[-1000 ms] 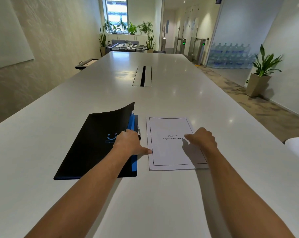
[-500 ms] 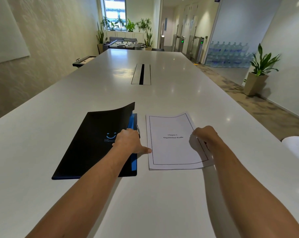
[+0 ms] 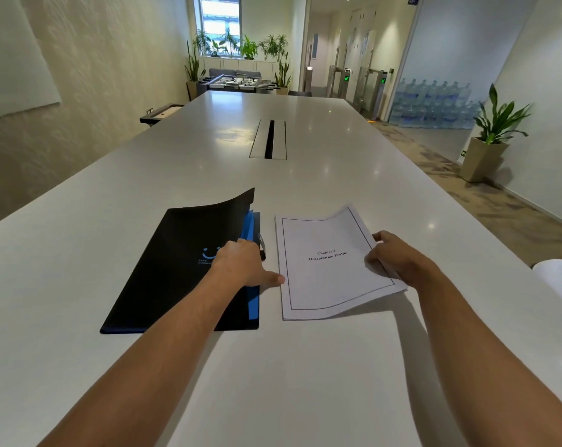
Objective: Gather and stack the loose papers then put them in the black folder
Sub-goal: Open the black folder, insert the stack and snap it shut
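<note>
Since half a second ago the right edge of the stack of white printed papers [image 3: 328,266] has risen further off the long white glossy table [image 3: 273,382], and the right hand [image 3: 399,258] has slid out to that edge; the left hand [image 3: 241,264] has barely shifted. Farthest left on the table lies the flat black folder with a small blue smile logo [image 3: 173,272], its front cover bowed upward at the far right corner so that blue inner sheets [image 3: 251,227] show beneath it. On the folder's right edge rests the left hand, fingers bent over the cover and gripping it, thumb stretched sideways toward the papers and touching or nearly touching their left edge; a small dark clip [image 3: 262,250] peeks out just beyond the knuckles. Just beside the folder, parallel to it, sits the paper stack, top page framed by a thin black border and headed "Chapter 2 Organization Profile", its left side flat on the table and its right side curled up. At that raised edge the right hand grasps the stack, thumb on top and fingers underneath. Beyond, a grey cable slot [image 3: 269,139] is set into the table's middle, and a potted green plant [image 3: 492,133] stands on the floor at far right.
</note>
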Tool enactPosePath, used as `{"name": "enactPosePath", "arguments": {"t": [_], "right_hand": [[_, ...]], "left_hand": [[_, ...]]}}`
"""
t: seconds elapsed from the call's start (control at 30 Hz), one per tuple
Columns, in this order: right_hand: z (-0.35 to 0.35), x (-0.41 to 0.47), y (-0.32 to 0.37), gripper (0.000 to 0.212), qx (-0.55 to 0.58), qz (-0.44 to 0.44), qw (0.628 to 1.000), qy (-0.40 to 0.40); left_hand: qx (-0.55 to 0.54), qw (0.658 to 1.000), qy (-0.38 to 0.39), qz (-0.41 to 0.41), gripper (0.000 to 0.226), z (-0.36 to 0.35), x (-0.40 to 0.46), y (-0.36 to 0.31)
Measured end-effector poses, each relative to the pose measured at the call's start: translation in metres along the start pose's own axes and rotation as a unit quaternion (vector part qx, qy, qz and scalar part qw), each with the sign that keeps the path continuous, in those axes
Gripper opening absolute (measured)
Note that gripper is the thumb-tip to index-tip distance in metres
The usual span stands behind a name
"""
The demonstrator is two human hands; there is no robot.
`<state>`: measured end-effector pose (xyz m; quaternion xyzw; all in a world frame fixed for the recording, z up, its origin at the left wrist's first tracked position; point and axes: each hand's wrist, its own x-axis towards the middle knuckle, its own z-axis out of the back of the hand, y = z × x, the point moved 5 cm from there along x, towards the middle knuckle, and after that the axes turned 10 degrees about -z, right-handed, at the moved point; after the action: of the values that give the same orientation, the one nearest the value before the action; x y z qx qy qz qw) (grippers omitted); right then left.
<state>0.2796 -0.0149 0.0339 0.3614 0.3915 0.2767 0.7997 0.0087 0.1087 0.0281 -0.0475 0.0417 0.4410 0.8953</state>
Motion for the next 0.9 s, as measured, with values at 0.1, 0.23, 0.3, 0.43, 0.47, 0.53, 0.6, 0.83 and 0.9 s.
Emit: {"name": "enactPosePath", "arguments": {"t": [0.1, 0.23, 0.3, 0.43, 0.47, 0.53, 0.6, 0.83, 0.9], "right_hand": [[0.003, -0.005, 0.006, 0.035, 0.057, 0.028, 0.998, 0.004], [0.011, -0.013, 0.026, 0.037, 0.078, 0.077, 0.993, -0.033], [0.011, -0.018, 0.037, 0.039, 0.111, 0.095, 0.988, -0.055], [0.0, -0.033, 0.056, 0.041, 0.119, 0.144, 0.978, -0.088], [-0.005, -0.037, 0.06, 0.042, 0.105, 0.161, 0.977, -0.095], [-0.018, -0.044, 0.067, 0.045, 0.067, 0.192, 0.974, -0.102], [-0.033, -0.05, 0.072, 0.048, 0.023, 0.214, 0.972, -0.099], [-0.067, -0.054, 0.071, 0.046, -0.024, 0.2, 0.978, -0.059], [-0.071, -0.053, 0.071, 0.044, -0.018, 0.193, 0.98, -0.049]], "left_hand": [[-0.024, 1.0, 0.0, 0.0, 0.069, 0.007, -0.002, 0.005], [-0.038, 0.999, -0.03, -0.008, 0.037, 0.02, -0.007, 0.009], [-0.042, 0.998, -0.036, -0.007, 0.029, 0.026, -0.01, 0.011], [-0.043, 0.998, -0.039, -0.008, 0.023, 0.034, -0.011, 0.012], [-0.043, 0.998, -0.04, -0.008, 0.023, 0.035, -0.011, 0.012], [-0.043, 0.998, -0.038, -0.009, 0.023, 0.037, -0.011, 0.01], [-0.039, 0.999, -0.034, -0.014, 0.021, 0.037, -0.011, 0.008], [-0.032, 0.999, -0.03, -0.007, 0.017, 0.036, -0.006, 0.002], [-0.032, 0.999, -0.032, -0.006, 0.015, 0.036, -0.005, 0.0]]}}
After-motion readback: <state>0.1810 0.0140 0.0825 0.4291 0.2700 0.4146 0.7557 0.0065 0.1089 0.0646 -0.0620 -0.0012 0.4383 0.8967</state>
